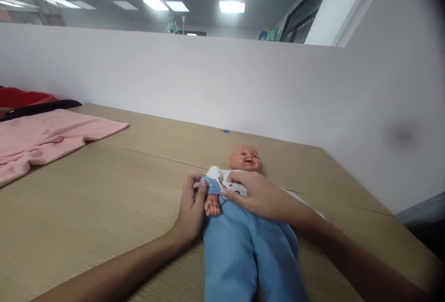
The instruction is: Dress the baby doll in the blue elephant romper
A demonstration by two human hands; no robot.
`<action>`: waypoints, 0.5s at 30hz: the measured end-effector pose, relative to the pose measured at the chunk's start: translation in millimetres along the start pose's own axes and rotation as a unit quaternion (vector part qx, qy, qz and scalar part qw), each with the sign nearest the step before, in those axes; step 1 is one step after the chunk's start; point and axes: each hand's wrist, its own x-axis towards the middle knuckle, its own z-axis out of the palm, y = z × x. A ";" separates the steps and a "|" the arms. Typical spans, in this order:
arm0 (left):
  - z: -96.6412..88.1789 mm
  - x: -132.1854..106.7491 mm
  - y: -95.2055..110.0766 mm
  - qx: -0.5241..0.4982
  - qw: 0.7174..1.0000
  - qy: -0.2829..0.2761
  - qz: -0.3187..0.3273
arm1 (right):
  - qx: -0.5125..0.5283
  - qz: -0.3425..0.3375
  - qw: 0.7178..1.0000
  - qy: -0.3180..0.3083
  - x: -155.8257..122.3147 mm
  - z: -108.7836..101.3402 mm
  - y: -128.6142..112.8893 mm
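A baby doll [245, 158] lies on its back on the table, its head toward the wall. It wears blue trousers [232, 255] and a white top with dark marks and a blue cuff [212, 186]. My left hand [193, 204] pinches the outer side of that cuff, just above the doll's small hand [212, 205]. Across the doll's chest lies my right hand [253, 193], its thumb and fingers closed on the inner side of the same sleeve. The doll's other arm is mostly hidden behind my right hand and forearm.
A pink cloth [52, 135] is spread on the table [139, 190] at the left, with a red and black item [38, 100] behind it. A small blue-tipped stick [225, 131] lies near the white wall [194, 79] at the back.
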 end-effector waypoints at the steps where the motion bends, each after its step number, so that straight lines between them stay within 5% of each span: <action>1: 0.6 3.3 -1.6 -0.018 1.000 0.006 -0.020 | -0.003 0.007 1.000 0.018 1.7 5.0 2.9; 8: -5.9 46.3 -23.1 -0.168 0.969 -0.049 -0.177 | 0.158 0.057 0.980 0.109 22.5 30.9 33.8; 15: -6.0 71.2 -31.8 -0.198 0.948 -0.108 -0.223 | 0.338 0.062 0.931 0.125 26.8 40.1 57.3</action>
